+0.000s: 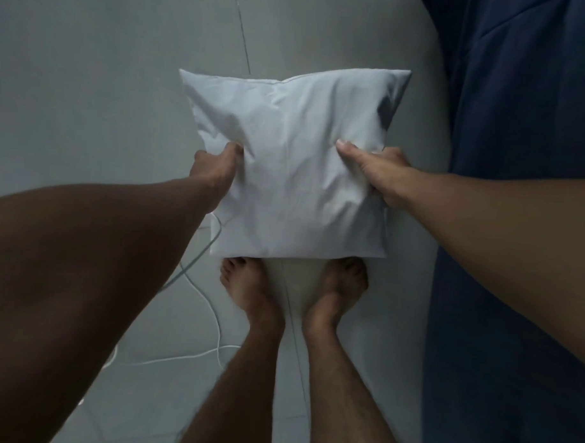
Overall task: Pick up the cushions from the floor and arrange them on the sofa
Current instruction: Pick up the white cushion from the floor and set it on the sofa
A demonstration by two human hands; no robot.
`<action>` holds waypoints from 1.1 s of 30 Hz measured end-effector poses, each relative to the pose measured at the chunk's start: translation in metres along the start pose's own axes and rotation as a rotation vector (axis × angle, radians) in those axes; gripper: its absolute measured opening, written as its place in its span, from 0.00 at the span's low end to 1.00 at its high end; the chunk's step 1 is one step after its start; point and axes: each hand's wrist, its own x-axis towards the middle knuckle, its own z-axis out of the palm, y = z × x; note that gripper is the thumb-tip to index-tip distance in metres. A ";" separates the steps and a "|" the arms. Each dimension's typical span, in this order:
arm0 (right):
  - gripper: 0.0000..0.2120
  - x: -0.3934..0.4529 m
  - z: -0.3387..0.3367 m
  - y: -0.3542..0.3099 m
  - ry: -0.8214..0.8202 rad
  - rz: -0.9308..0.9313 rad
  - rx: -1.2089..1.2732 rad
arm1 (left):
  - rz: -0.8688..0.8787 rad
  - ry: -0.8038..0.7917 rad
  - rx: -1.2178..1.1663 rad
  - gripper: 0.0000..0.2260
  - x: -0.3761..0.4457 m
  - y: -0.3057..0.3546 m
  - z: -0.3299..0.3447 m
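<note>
A square white cushion (293, 161) is held flat in front of me, above the floor and over my toes. My left hand (216, 169) grips its left edge, with the thumb pressed into the fabric. On the right edge, my right hand (375, 171) pinches the cover with its thumb on top. The dark blue sofa (518, 163) fills the right side of the view, just right of the cushion. The fingers under the cushion are hidden.
My bare feet (249, 286) stand on pale grey floor tiles (90, 81). A thin white cable (199, 297) loops across the floor left of my feet. The sofa's edge runs close along my right leg.
</note>
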 end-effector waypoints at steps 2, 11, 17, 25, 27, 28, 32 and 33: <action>0.63 -0.008 0.006 -0.003 0.030 -0.026 -0.022 | 0.001 -0.028 -0.045 0.42 -0.001 -0.004 -0.014; 0.49 -0.067 0.003 -0.037 0.067 -0.165 0.011 | 0.065 -0.088 -0.144 0.40 -0.046 0.016 -0.060; 0.43 -0.121 -0.028 -0.080 0.081 -0.178 0.027 | 0.143 -0.092 -0.150 0.39 -0.090 0.053 -0.110; 0.37 -0.204 -0.082 -0.146 0.032 -0.293 0.029 | 0.225 -0.034 -0.174 0.34 -0.164 0.099 -0.180; 0.36 -0.225 -0.096 -0.159 0.052 -0.323 0.051 | 0.261 -0.020 -0.178 0.39 -0.182 0.109 -0.197; 0.36 -0.237 -0.102 -0.164 0.058 -0.330 0.060 | 0.274 -0.009 -0.177 0.39 -0.194 0.113 -0.206; 0.36 -0.287 -0.124 -0.175 0.072 -0.335 0.106 | 0.289 0.004 -0.189 0.34 -0.247 0.123 -0.234; 0.36 -0.299 -0.129 -0.174 0.082 -0.325 0.103 | 0.291 0.000 -0.186 0.35 -0.259 0.124 -0.240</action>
